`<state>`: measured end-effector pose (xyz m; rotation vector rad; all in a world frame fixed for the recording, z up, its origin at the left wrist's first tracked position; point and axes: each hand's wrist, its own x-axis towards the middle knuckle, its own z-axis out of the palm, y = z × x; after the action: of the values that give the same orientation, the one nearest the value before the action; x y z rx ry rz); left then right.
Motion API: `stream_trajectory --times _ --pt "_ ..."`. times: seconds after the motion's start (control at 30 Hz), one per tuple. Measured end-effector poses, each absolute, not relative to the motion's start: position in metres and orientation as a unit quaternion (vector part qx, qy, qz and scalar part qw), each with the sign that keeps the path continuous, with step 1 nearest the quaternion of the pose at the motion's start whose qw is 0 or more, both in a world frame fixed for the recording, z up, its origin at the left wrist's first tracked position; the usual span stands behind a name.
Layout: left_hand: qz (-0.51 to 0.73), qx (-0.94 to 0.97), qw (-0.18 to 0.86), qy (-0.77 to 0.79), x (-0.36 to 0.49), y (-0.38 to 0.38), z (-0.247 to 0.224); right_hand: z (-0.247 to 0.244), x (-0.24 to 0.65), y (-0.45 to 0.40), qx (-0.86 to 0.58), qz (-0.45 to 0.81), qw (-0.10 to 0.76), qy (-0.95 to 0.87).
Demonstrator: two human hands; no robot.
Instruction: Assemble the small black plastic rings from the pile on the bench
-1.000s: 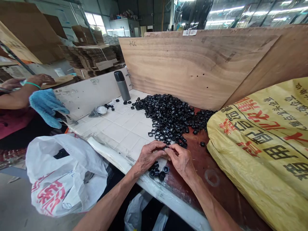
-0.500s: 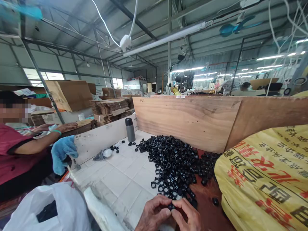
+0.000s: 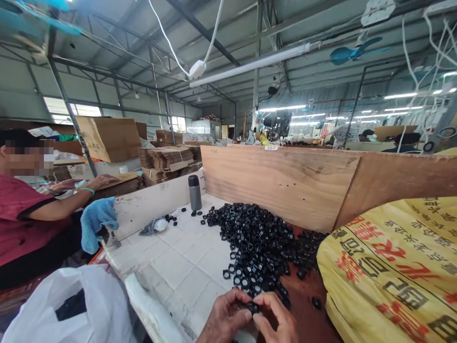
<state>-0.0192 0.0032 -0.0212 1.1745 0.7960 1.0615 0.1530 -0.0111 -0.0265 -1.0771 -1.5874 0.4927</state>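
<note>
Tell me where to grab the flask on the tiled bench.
Wrap your fingers round the flask's grey body, coming from the near side. It stands upright and straight-sided, and the white panel right behind it blocks the far side.

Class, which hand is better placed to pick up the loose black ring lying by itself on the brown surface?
Probably the right hand: it sits nearer that loose ring, while the left hand lies farther away. Both hands pinch another black ring.

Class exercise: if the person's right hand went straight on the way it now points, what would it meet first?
The right hand would first meet the black ring pinched at its fingertips; beyond that, probably the left hand, though depth is unclear.
</note>
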Motion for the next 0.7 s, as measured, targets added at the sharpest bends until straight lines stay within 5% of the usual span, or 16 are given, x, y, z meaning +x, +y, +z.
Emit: stream_trajectory --times 0.27,0.53,0.7 --pt "0.453 0.512 0.638 0.355 -0.016 -0.009 -0.002 0.008 0.152 -0.026 -0.500 0.236 0.513 -0.657" --pt "0.472 0.650 0.504 0.317 -0.014 -0.010 -0.011 0.002 0.152 -0.030 -0.534 0.243 0.463 -0.665" --pt "0.482 0.600 0.547 0.330 -0.012 -0.011 -0.002 0.006 0.155 -0.031 -0.522 0.285 0.431 -0.679"
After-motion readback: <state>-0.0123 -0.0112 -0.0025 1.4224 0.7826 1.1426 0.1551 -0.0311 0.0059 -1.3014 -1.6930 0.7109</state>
